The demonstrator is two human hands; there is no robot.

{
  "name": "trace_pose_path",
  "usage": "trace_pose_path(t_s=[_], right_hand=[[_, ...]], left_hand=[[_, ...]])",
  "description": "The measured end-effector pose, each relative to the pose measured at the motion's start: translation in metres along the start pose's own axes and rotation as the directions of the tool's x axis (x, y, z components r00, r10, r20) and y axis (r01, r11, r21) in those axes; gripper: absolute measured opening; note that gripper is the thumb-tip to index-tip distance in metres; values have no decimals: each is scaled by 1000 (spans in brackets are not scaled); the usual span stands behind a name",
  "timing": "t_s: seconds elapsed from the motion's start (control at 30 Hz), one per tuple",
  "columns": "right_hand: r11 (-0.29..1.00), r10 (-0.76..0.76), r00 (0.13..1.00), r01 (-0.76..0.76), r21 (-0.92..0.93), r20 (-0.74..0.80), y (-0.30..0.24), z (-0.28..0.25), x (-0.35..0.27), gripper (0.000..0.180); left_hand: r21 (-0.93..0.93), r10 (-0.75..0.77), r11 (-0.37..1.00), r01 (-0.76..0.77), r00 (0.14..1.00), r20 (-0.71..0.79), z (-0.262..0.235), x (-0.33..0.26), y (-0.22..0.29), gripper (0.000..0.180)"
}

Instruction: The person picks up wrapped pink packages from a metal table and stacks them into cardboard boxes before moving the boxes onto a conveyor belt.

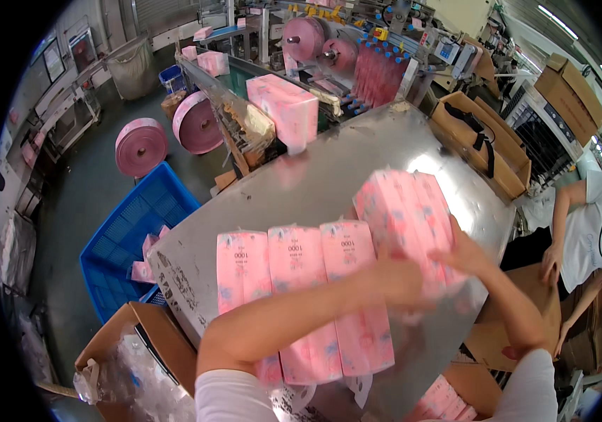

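"How far have we got with the pink packs?"

"Partway, we'd judge. Three stand side by side in a row on the metal tabletop, and a pink bundle is at our hands just right of them. Some pink packs already lie in the open carton at the lower right."

"And our grip?"

"Our right hand lies against the bundle's right side, fingers somewhat parted; we can't tell how firmly it presses. Our left hand is blurred at the near-left side, so we can't tell whether it pinches anything."

"What's left, then?"

"The row and the bundle remain outside the carton. Another large pack sits at the tabletop's far edge, with smaller-looking ones on the conveyor beyond, so we'd say plenty remains."
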State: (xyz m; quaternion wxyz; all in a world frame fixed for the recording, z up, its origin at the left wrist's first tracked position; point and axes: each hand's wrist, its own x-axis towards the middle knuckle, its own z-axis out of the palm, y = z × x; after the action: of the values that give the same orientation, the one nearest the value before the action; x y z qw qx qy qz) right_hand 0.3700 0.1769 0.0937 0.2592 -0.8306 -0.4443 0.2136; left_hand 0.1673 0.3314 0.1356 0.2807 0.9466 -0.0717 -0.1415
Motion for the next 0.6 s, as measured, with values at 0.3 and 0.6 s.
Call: trace_pose_path(t_s=[0.3, 0.6], right_hand=[[811, 365, 857, -485, 329, 364, -10, 0, -69, 76], [386, 255, 825, -565, 729, 504, 3, 41, -130, 66]], left_hand=[[-694, -776, 520, 497, 615, -140, 22, -226, -80, 68], [-990, -704, -134, 37, 699, 121, 106, -234, -81, 65]])
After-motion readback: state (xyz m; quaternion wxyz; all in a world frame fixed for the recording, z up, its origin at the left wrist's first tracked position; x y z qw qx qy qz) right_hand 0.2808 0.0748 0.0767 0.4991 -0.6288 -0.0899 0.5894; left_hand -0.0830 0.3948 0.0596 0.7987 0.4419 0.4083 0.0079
